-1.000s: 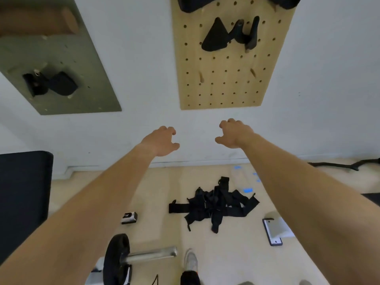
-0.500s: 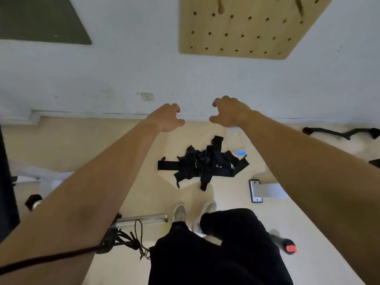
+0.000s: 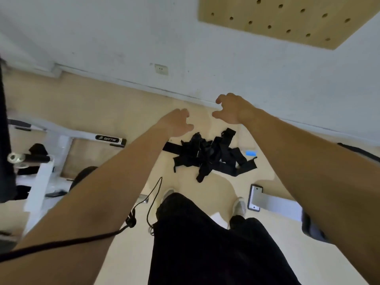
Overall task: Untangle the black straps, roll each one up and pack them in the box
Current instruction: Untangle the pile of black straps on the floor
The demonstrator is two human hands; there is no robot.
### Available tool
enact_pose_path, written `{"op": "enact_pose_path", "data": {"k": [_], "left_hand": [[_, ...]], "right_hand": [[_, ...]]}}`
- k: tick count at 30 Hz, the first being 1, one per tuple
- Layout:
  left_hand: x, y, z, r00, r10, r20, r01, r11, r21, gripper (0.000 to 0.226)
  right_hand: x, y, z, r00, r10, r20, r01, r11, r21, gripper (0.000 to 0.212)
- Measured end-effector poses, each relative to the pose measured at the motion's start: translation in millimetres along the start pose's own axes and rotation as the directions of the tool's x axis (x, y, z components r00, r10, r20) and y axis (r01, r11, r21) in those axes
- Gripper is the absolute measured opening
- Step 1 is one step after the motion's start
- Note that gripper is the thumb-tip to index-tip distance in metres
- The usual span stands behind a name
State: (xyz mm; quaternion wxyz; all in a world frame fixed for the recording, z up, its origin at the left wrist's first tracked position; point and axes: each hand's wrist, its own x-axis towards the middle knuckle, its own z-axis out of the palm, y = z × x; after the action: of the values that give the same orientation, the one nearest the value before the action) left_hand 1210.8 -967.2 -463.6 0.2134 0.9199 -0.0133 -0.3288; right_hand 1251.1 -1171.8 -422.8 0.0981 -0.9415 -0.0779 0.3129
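Head view, looking down. Both bare arms reach fwd over a tangled pile of black straps [image 3: 207, 155], which lies on the beige floor [image 3: 102, 103] near the wall [image 3: 123, 38], just ahead of the person's shoes [image 3: 239, 206]. The left hand [image 3: 175, 123] and right hand [image 3: 232, 109] hover at the pile's far side, fingers loosely curled, thumbs apart, holding nothing. Vs half a sec ago: the pile looks nearer, the left hand now sits right by its left end, the pegboard [image 3: 287, 19] has slid to top right, and the feet stand wider apart.
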Motion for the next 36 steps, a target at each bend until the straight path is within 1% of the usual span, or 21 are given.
{"op": "enact_pose_path", "data": {"k": [3, 5, 10, 14, 19, 23, 26, 29, 32, 36], "left_hand": [[28, 22, 63, 0.998, -0.045, 0.035, 0.046, 0.999, -0.012, 0.058], [56, 36, 108, 0.997, -0.045, 0.059, 0.046, 0.999, -0.015, 0.058], [142, 39, 224, 0.993, -0.017, 0.119, 0.015, 1.000, 0.023, 0.058], [223, 10, 306, 0.984, -0.019, 0.179, 0.005, 0.997, 0.080, 0.058], [320, -45, 391, 0.983, -0.036, 0.178, 0.006, 0.987, 0.164, 0.059], [374, -81, 441, 0.985, -0.035, 0.169, -0.005, 0.974, 0.226, 0.056], [395, -99, 472, 0.988, -0.021, 0.153, -0.022, 0.962, 0.271, 0.055], [394, -111, 496, 0.992, -0.001, 0.130, -0.037, 0.956, 0.290, 0.054], [373, -118, 506, 0.995, 0.015, 0.098, -0.043, 0.957, 0.288, 0.053], [323, -113, 503, 0.998, 0.013, 0.059, -0.028, 0.964, 0.264, 0.050]], "right_hand": [[21, 54, 35, 0.999, -0.030, 0.012, 0.030, 1.000, 0.000, 0.064], [40, 96, 66, 1.000, -0.021, 0.019, 0.021, 1.000, -0.005, 0.064], [113, 190, 177, 0.999, 0.034, 0.037, -0.035, 0.999, 0.021, 0.063], [185, 239, 283, 0.996, 0.046, 0.077, -0.050, 0.997, 0.054, 0.062], [271, 272, 398, 0.993, 0.033, 0.111, -0.042, 0.996, 0.074, 0.059], [314, 288, 470, 0.994, 0.031, 0.108, -0.035, 0.998, 0.043, 0.058], [327, 296, 511, 0.994, 0.032, 0.104, -0.034, 0.999, 0.019, 0.058], [322, 297, 538, 0.993, 0.057, 0.105, -0.056, 0.998, -0.020, 0.058], [303, 291, 548, 0.997, 0.048, 0.067, -0.045, 0.998, -0.042, 0.057], [262, 270, 545, 1.000, -0.004, 0.010, 0.004, 1.000, -0.003, 0.055]]}}
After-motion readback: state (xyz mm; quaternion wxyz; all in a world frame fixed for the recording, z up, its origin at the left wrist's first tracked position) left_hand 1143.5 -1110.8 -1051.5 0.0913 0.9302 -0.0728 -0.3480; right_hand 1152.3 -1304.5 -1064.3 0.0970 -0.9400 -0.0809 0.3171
